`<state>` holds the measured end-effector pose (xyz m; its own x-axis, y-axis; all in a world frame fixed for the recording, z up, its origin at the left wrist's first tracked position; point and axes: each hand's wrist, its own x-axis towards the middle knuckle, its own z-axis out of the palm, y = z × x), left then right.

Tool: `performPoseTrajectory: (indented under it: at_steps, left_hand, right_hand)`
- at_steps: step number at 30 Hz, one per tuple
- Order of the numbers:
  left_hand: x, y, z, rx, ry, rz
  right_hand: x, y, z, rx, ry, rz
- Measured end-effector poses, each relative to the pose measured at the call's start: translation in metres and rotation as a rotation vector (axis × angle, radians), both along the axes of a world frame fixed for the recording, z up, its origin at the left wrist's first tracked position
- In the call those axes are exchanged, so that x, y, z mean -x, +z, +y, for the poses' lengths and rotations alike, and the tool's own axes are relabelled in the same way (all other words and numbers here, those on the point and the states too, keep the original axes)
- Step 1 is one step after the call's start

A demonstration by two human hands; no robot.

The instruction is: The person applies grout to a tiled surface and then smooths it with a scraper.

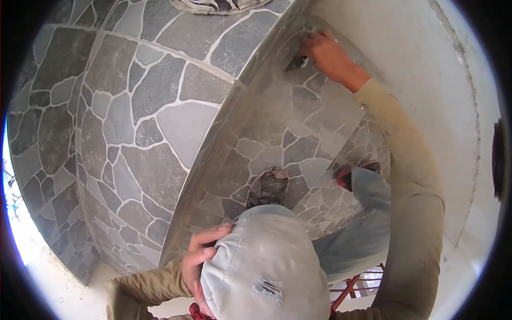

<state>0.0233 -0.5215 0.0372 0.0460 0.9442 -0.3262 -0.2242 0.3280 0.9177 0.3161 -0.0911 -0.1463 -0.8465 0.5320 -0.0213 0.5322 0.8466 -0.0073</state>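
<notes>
At the top of the view my right hand is closed around a dark, flat, blade-like tool. Its tip lies against the smeared stone-pattern tile surface, close to the plain pale wall. My left hand is at the bottom, with its bent fingers on the left side of a worn grey cap. The cap has a frayed hole and fills the lower middle. Below the tiled edge sits a dark, rumpled thing with a pinkish rim, partly hidden by the cap.
A raised stone-pattern tiled face with pale joints fills the left, ending in a straight edge. Crumpled patterned material lies on top. A jeans leg and a reddish shoe rest at right. The plain wall curves behind.
</notes>
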Motion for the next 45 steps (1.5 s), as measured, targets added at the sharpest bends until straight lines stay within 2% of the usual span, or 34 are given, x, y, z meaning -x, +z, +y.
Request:
performPoseTrajectory:
  at_steps: [1,3,4,6,7,9,11,13,15,19,21,22,24,27,28,30,31,33,34,36,37,39,41,42,44,45]
  left_hand:
    - [-0.010,0.005,0.009,0.007,-0.009,0.005]
    - [-0.042,0.015,0.028,-0.192,0.208,0.092]
    - [-0.034,0.013,0.027,-0.188,0.206,0.087]
    - [-0.012,0.007,0.025,-0.115,-0.023,0.053]
    - [-0.013,0.004,0.026,-0.114,-0.025,0.055]
    - [-0.017,0.000,0.028,-0.272,0.041,0.065]
    - [-0.021,0.010,0.034,-0.237,0.045,0.099]
    - [-0.024,0.013,0.034,-0.203,0.015,0.078]
    - [-0.027,0.008,0.026,-0.148,0.049,0.049]
    - [-0.028,0.012,0.029,-0.227,0.021,0.106]
    - [-0.039,0.020,0.030,-0.108,0.136,0.131]
    - [-0.038,0.020,0.029,-0.106,0.123,0.135]
    - [-0.042,0.009,0.029,-0.256,0.144,0.120]
    - [-0.025,-0.002,0.027,-0.339,0.015,0.094]
    - [-0.026,0.000,0.026,-0.335,0.019,0.097]
    - [-0.029,0.006,0.025,-0.291,0.082,0.114]
    - [-0.025,0.007,0.022,-0.294,0.080,0.134]
    - [-0.018,0.007,0.013,-0.146,0.081,0.075]
    - [-0.022,0.006,0.017,-0.148,0.073,0.073]
    - [-0.040,0.005,0.023,-0.298,0.195,0.119]
    - [-0.041,0.004,0.023,-0.299,0.195,0.104]
    - [-0.036,0.005,0.020,-0.218,0.143,0.123]
    - [-0.050,0.004,0.022,-0.257,0.217,0.054]
    - [-0.054,0.004,0.023,-0.295,0.291,-0.017]
    - [-0.051,0.006,0.028,-0.297,0.245,0.010]
    - [-0.050,0.006,0.031,-0.305,0.221,0.021]
  right_hand:
    - [0.009,0.009,-0.007,0.007,-0.009,0.005]
    - [0.031,0.019,-0.016,-0.081,-0.042,0.371]
    - [0.035,0.005,-0.021,-0.078,-0.045,0.366]
    - [0.039,-0.031,-0.030,-0.212,-0.008,0.363]
    - [0.036,-0.029,-0.033,-0.211,-0.010,0.365]
    - [0.036,-0.027,-0.046,-0.075,-0.099,0.532]
    - [0.049,-0.010,-0.047,-0.063,-0.123,0.562]
    - [0.042,-0.014,-0.053,-0.065,-0.183,0.540]
    - [0.039,-0.043,-0.055,-0.107,-0.089,0.432]
    - [0.035,-0.026,-0.066,-0.043,-0.087,0.371]
    - [0.041,0.009,-0.064,0.082,-0.050,0.051]
    - [0.045,0.007,-0.064,0.085,-0.063,0.056]
    - [0.051,0.000,-0.056,-0.078,-0.058,0.339]
    - [0.067,-0.022,-0.075,-0.096,-0.088,0.383]
    - [0.063,-0.019,-0.081,-0.092,-0.085,0.386]
    - [0.046,-0.004,-0.091,0.000,-0.026,0.136]
    - [0.040,0.005,-0.095,-0.001,-0.025,0.157]
    - [0.027,0.028,-0.103,0.201,-0.207,0.082]
    - [0.025,0.039,-0.104,0.199,-0.215,0.082]
    - [0.018,0.055,-0.105,0.265,-0.580,0.288]
    - [0.018,0.044,-0.108,0.258,-0.584,0.275]
    - [0.035,-0.012,-0.126,0.832,-1.268,0.823]
    - [0.070,-0.058,-0.142,0.647,-1.394,0.984]
    - [0.094,-0.060,-0.136,0.657,-1.401,1.003]
    - [0.128,-0.059,-0.121,0.473,-1.454,1.220]
    - [0.127,-0.056,-0.118,0.472,-1.463,1.238]
